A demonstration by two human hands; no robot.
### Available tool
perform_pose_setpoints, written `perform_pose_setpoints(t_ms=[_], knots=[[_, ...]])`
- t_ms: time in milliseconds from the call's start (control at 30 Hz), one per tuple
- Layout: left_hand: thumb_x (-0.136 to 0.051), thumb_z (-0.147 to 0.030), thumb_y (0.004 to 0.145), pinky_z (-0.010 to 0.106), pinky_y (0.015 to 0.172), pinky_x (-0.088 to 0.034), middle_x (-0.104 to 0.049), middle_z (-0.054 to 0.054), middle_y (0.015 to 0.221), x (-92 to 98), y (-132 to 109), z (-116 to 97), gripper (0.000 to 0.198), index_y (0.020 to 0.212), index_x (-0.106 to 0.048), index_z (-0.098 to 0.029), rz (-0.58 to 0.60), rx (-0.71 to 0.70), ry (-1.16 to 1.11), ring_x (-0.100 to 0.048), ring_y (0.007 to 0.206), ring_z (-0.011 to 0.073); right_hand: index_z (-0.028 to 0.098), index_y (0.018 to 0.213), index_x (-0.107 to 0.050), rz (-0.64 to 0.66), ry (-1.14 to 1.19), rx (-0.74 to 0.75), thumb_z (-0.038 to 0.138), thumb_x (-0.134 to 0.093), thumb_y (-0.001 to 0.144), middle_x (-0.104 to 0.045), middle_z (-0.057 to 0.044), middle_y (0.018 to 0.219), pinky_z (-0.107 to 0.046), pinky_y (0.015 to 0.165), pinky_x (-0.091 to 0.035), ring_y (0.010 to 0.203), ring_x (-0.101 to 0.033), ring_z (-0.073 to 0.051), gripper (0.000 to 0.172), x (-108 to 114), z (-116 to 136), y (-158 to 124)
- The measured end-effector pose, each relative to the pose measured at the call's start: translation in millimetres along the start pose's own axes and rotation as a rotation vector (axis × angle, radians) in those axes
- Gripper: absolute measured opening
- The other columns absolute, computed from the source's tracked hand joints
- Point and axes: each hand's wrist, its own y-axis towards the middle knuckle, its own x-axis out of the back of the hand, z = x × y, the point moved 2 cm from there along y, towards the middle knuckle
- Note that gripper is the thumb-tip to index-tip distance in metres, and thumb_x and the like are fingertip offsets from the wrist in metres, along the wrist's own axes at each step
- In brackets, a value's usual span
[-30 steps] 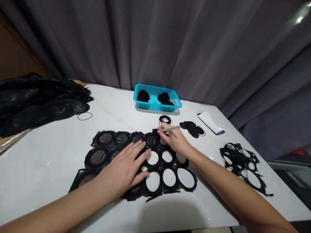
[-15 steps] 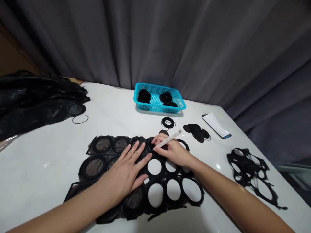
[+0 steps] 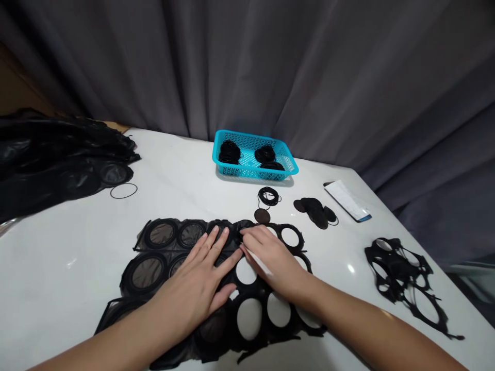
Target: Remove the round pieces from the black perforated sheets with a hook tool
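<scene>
A black sheet (image 3: 231,330) with rows of thick rings lies flat on the white table. Dark mesh fills the rings on the left; several on the right are round holes showing white. My left hand (image 3: 199,275) is spread flat on the sheet, pressing its middle. Beside its fingertips, my right hand (image 3: 273,255) grips a slim white utility knife (image 3: 260,262) over a ring in the top row. The knife's tip is hidden by the fingers. Just beyond are a dark mesh disc (image 3: 262,216) and a coil of thin black rings (image 3: 268,196).
A blue basket (image 3: 247,135) with black coils stands at the back. To the right lie several dark discs (image 3: 315,212), a white paper packet (image 3: 347,200) and a holed black scrap (image 3: 400,268). Black sheeting (image 3: 58,165) and a thin ring (image 3: 124,191) are at left.
My right hand has turned and drawn nearer me, with the knife tilting back under the palm. The mesh disc behind it shows fully now. My left hand stays on the sheet.
</scene>
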Motion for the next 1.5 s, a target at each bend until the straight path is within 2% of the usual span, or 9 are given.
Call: perform_pose_setpoints(t_ms=[200,467,667,833,1033,1167,1233,1367,1500], knots=[[-0.056,-0.045,0.098,0.055,0.115,-0.030,-0.022,0.017,0.162,5.8,1,1,0.056,0.149,-0.047,-0.024,0.051,0.016,-0.035,-0.024,0.147,0.0396,0.021,0.077,-0.045,-0.300,-0.051,-0.280,0.027,-0.044,0.098,-0.062,-0.006,0.079,-0.030,0.064,-0.039,0.065,-0.053,-0.019,0.022,35,-51,14],[-0.051,-0.056,0.098,0.053,0.115,-0.031,-0.024,0.019,0.160,20.4,-22,16,0.065,0.153,-0.041,-0.021,0.127,-0.001,0.024,-0.024,0.147,0.0377,0.022,0.069,-0.043,-0.337,-0.045,-0.409,0.046,-0.046,0.089,-0.056,-0.004,0.062,-0.031,0.061,-0.034,0.058,-0.049,-0.019,0.032,64,-61,40],[-0.050,-0.057,0.098,0.054,0.112,-0.035,-0.028,0.019,0.159,17.9,-28,18,0.066,0.153,-0.040,-0.021,0.022,-0.019,0.066,-0.028,0.145,0.0400,0.021,0.069,-0.046,-0.450,-0.123,-0.638,0.051,-0.050,0.085,-0.055,-0.003,0.061,-0.030,0.062,-0.036,0.059,-0.050,-0.018,0.035,99,-93,-1],[-0.044,-0.059,0.100,0.053,0.111,-0.036,-0.034,0.014,0.157,11.3,-27,35,0.068,0.155,-0.038,-0.018,-0.092,-0.046,0.076,-0.034,0.143,0.0367,0.020,0.078,-0.053,-0.581,-0.349,-0.614,0.044,-0.046,0.088,-0.066,-0.011,0.083,-0.035,0.073,-0.043,0.073,-0.060,-0.023,0.027,119,-106,-42],[-0.044,-0.061,0.099,0.059,0.108,-0.035,-0.033,0.011,0.158,2.0,-29,46,0.066,0.155,-0.038,-0.026,-0.128,-0.033,0.080,-0.035,0.142,0.0413,0.020,0.082,-0.059,-0.395,-0.363,-0.491,0.039,-0.046,0.090,-0.068,-0.013,0.089,-0.039,0.075,-0.049,0.080,-0.063,-0.027,0.024,101,-118,-62],[-0.044,-0.059,0.100,0.060,0.112,-0.029,-0.031,0.011,0.159,7.9,-32,38,0.065,0.155,-0.038,-0.024,-0.091,0.024,0.079,-0.029,0.145,0.0399,0.019,0.086,-0.064,-0.417,-0.286,-0.469,0.042,-0.050,0.093,-0.069,-0.014,0.104,-0.045,0.086,-0.048,0.096,-0.063,-0.031,0.027,91,-92,-61],[-0.044,-0.058,0.100,0.058,0.114,-0.028,-0.030,0.012,0.159,12.3,-32,34,0.066,0.154,-0.038,-0.022,-0.048,0.037,0.069,-0.030,0.146,0.0365,0.020,0.081,-0.063,-0.418,-0.081,-0.459,0.043,-0.055,0.093,-0.068,-0.012,0.105,-0.042,0.087,-0.049,0.097,-0.063,-0.028,0.028,83,-67,-50],[-0.042,-0.057,0.101,0.058,0.113,-0.029,-0.026,0.015,0.160,18.0,-31,31,0.063,0.154,-0.038,-0.023,0.031,0.055,0.056,-0.029,0.146,0.0353,0.018,0.095,-0.065,-0.193,0.531,-0.429,0.041,-0.061,0.093,-0.069,-0.007,0.092,-0.033,0.072,-0.053,0.080,-0.067,-0.020,0.024,43,-16,-5],[-0.044,-0.056,0.101,0.060,0.114,-0.025,-0.023,0.013,0.162,18.4,-35,30,0.059,0.153,-0.041,-0.028,0.057,0.081,0.033,-0.022,0.148,0.0394,0.017,0.087,-0.064,0.020,0.628,-0.292,0.029,-0.061,0.092,-0.069,-0.005,0.088,-0.031,0.072,-0.050,0.079,-0.065,-0.018,0.014,1,8,38]])
